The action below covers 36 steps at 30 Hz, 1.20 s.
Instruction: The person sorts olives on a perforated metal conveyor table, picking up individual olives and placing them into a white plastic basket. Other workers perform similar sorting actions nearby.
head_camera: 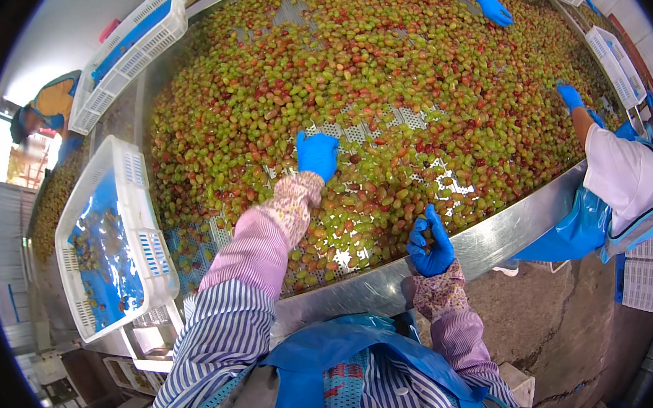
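Loose green and reddish grapes (272,99) cover a wide perforated metal sorting table (412,118) in front of me. My left hand (318,154), in a blue glove, reaches in among the grapes near the middle. Its fingertips are hidden, so whether it grips any grapes cannot be made out. Close to the table's smooth metal rim (362,290), my right hand (432,244), gloved in blue too, is raised beside the nearest grapes. One finger points up while others curl inward; any small thing inside them is not visible.
At left stands a white plastic crate (161,263) with blue lining and some grapes; another white crate (131,67) is beyond it. Co-workers' gloved hands are at far right (570,97) and top right (494,9). More crates (615,66) line the far side.
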Available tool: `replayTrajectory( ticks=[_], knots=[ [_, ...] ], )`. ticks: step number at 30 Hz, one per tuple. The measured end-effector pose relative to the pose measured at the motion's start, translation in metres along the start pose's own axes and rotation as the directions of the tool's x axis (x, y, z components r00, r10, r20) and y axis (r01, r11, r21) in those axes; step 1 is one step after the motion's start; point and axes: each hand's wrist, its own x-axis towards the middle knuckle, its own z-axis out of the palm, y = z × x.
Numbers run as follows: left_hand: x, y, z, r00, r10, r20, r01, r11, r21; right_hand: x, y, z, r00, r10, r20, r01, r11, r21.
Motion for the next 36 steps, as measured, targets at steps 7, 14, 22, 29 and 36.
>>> replayTrajectory(
  ticks=[7, 14, 22, 29, 36],
  knots=[
    [-0.095, 0.103, -0.045, 0.802, 0.550, -0.235, -0.597, 0.719, -0.355, 0.003, 0.010, 0.017, 0.998, 0.052, -0.023, -0.054, 0.992, -0.113],
    [0.010, 0.082, -0.019, 0.988, 0.147, -0.035, -0.151, 0.977, -0.147, -0.001, 0.022, 0.008, 0.997, 0.033, -0.071, -0.035, 0.999, -0.032],
    [-0.012, 0.060, -0.005, 0.948, 0.236, -0.213, -0.280, 0.938, -0.205, -0.002, 0.034, 0.014, 0.986, 0.038, 0.162, -0.051, 0.996, 0.073],
    [-0.117, 0.110, -0.061, 0.829, 0.530, -0.179, -0.533, 0.650, -0.542, -0.003, 0.044, 0.028, 0.995, 0.016, -0.094, -0.020, 0.999, -0.046],
    [-0.088, -0.018, -0.051, 0.979, 0.039, -0.200, -0.049, 0.998, -0.045, -0.004, 0.059, 0.011, 0.995, 0.023, 0.100, -0.025, 0.999, 0.020]
  ],
)
